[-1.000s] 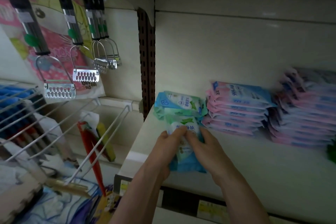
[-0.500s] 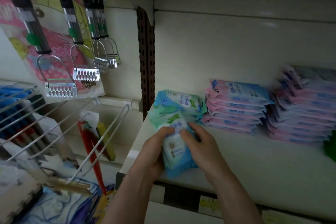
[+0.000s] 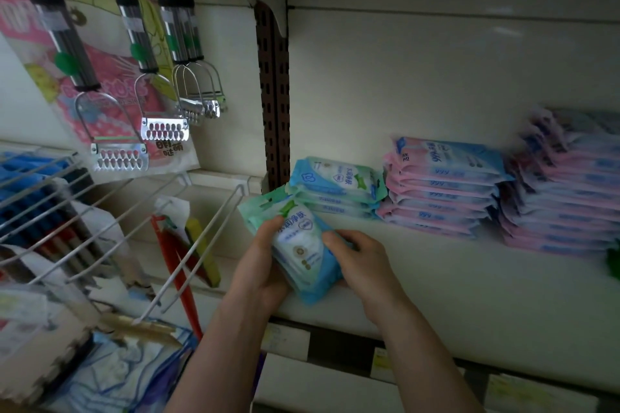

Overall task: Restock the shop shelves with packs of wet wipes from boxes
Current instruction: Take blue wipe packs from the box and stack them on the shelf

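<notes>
**Both hands hold wet wipes over the left front of the shelf**

The left hand [image 3: 265, 265] and the right hand [image 3: 362, 261] grip a small bundle of wet wipe packs [image 3: 302, 255] between them. The bundle is tilted, with its blue end towards the person and its green ends pointing up and to the left. The left thumb lies on the printed face of the top pack, and the rest of that hand wraps under the bundle's left side. The right hand's fingers [image 3: 335, 240] curl over the bundle's right edge. The bundle is over the front left corner of the pale shelf [image 3: 469, 295]; whether it touches the shelf cannot be told.

Just behind the bundle, at the back left of the shelf, is a short pile of green and blue packs [image 3: 335, 184] lying flat. Beside that pile on the right and touching it stands a taller pink pile [image 3: 443, 188], and further right a second pink pile [image 3: 570, 191], which is blurred. A brown slotted post [image 3: 273, 94] rises at the shelf's left end.

To the left of the post, metal graters [image 3: 119, 157] hang by black handles from a rail. Below them is a white wire rack [image 3: 134, 228]. Price labels [image 3: 382, 359] sit along the front edge below the shelf.
</notes>
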### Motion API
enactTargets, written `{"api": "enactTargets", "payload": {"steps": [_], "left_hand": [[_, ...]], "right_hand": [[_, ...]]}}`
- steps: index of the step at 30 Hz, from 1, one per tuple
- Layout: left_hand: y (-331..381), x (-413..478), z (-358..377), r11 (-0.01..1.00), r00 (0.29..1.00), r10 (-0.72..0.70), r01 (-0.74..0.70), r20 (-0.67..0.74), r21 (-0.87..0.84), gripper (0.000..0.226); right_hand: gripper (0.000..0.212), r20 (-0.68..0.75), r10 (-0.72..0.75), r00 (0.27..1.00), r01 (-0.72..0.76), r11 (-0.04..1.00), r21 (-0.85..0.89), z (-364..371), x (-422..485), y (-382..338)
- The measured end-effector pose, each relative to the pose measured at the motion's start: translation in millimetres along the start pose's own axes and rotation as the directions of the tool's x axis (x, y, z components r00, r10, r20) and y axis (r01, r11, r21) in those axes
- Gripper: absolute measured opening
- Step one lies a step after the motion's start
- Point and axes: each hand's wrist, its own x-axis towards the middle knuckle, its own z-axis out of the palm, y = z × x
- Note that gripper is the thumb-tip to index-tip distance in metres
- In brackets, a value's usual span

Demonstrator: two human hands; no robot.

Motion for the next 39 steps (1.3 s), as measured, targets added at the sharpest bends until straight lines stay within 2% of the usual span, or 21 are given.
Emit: {"api": "enactTargets", "payload": {"steps": [2, 3, 5, 7, 10, 13, 15, 17, 19, 22, 26, 31, 34, 39], "left_hand": [[0, 0, -1, 1.0, 1.0, -0.008, 0.008, -0.001, -0.014, 0.03], [-1, 0, -1, 1.0, 1.0, -0.009, 0.009, 0.005, -0.018, 0.031], [-3, 1, -1, 0.999, 1.0, -0.006, 0.007, 0.018, -0.05, 0.032], [-5, 2, -2, 0.996, 1.0, -0.003, 0.006, 0.03, -0.093, 0.03], [-7, 2, -5, 0.997, 0.999, 0.01, -0.006, 0.049, -0.082, 0.028], [-8, 2, -6, 0.995, 0.999, 0.006, -0.001, 0.047, -0.104, 0.023], [-8, 3, -6, 0.99, 0.999, -0.009, 0.014, 0.037, -0.138, 0.026], [-9, 4, -7, 0.987, 0.999, -0.023, 0.027, 0.026, -0.16, 0.03], [-9, 5, -8, 0.986, 0.999, -0.035, 0.039, 0.023, -0.161, 0.028], [-8, 5, -8, 0.984, 0.998, -0.037, 0.045, 0.048, -0.172, 0.023], [-8, 7, -10, 0.986, 0.997, -0.042, 0.051, 0.064, -0.156, 0.045], [-7, 8, -10, 0.985, 0.997, -0.046, 0.054, 0.054, -0.164, 0.042], [-7, 9, -10, 0.986, 0.997, -0.053, 0.06, 0.055, -0.153, 0.039], [-8, 10, -11, 0.99, 0.998, -0.047, 0.052, 0.041, -0.133, 0.033]], "right_hand": [[0.032, 0.005, -0.143, 0.99, 0.139, 0.954, -0.267, -4, 2, -5], [0.045, 0.073, -0.175, 0.982, 0.189, 0.926, -0.328, -6, 2, -9], [0.066, 0.275, -0.136, 0.952, 0.236, 0.896, -0.377, -9, -1, -19], [0.076, 0.379, -0.085, 0.922, 0.273, 0.835, -0.477, -8, -5, -25], [0.069, 0.421, -0.081, 0.903, 0.317, 0.787, -0.529, -11, -3, -35], [0.045, 0.452, -0.085, 0.888, 0.355, 0.753, -0.555, -17, 11, -57], [0.036, 0.356, -0.226, 0.907, 0.415, 0.625, -0.661, -17, 33, -71], [0.041, 0.343, -0.298, 0.891, 0.444, 0.41, -0.796, -10, 60, -80], [0.053, 0.394, -0.249, 0.885, 0.447, 0.212, -0.869, -2, 85, -83], [0.063, 0.376, -0.154, 0.914, 0.39, 0.072, -0.918, 5, 117, -84], [0.069, 0.359, -0.048, 0.932, 0.361, 0.026, -0.932, 13, 137, -85], [0.074, 0.34, -0.083, 0.937, 0.341, -0.002, -0.94, 13, 142, -82], [0.078, 0.317, -0.063, 0.946, 0.321, 0.048, -0.946, 11, 143, -82], [0.068, 0.349, -0.038, 0.937, 0.35, 0.136, -0.927, 5, 141, -90]]}}
